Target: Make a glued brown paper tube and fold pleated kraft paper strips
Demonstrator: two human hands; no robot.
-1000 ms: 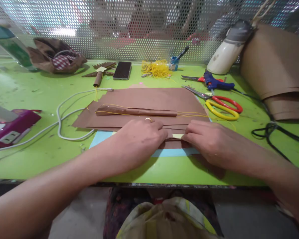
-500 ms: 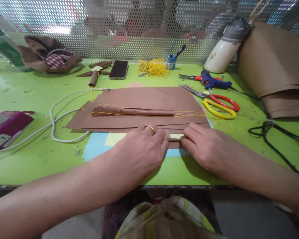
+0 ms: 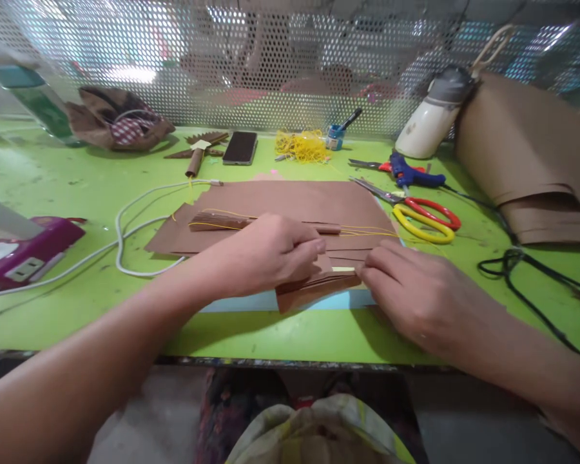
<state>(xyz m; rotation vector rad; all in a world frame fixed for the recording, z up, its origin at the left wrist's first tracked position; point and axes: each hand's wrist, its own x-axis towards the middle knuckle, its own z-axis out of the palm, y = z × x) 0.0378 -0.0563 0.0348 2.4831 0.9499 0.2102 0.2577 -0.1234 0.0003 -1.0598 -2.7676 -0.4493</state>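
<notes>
A pleated piece of brown paper (image 3: 314, 288) stands tilted over light blue sheets (image 3: 338, 299) near the table's front edge. My right hand (image 3: 406, 290) pinches its right end between thumb and fingers. Over its left end is my left hand (image 3: 270, 251), fingers curled and thumb pointing right; what lies under those fingers is hidden. Behind both hands, larger brown paper sheets (image 3: 290, 196) lie in a stack. On them rests a narrow folded brown paper bundle (image 3: 217, 222) with yellow strings, partly covered by my left hand.
Scissors (image 3: 425, 219) and a blue glue gun (image 3: 410, 171) with a black cord lie to the right. A white bottle (image 3: 423, 122) leans by a large brown paper roll (image 3: 526, 148). Yellow string (image 3: 302, 147), a phone (image 3: 240, 148) and a purple power strip (image 3: 43, 248) are also around.
My left hand has lifted and moved slightly left and away from me, and the pleated paper's left part now shows, tilted. My right hand keeps its pinch. The camera view has shifted a little.
</notes>
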